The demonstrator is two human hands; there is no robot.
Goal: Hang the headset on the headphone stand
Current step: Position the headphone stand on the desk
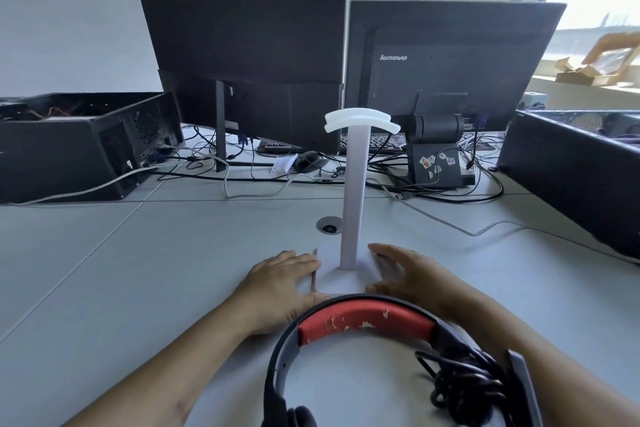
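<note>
A white headphone stand (352,198) rises upright from a flat square base on the desk, with a curved cradle on top. My left hand (284,282) grips the base's left edge and my right hand (407,274) grips its right edge. Nearer to me, a black headset (363,319) with a worn red headband pad lies flat on the desk. Its black cable is bundled beside the right earcup. Neither hand touches the headset.
Two monitors (252,45) with their backs to me stand behind the stand. Tangled cables, a mouse (310,160) and keyboards lie beneath them. Black computer cases sit at far left (79,142) and right (571,177). A cable grommet (329,225) is left of the pole.
</note>
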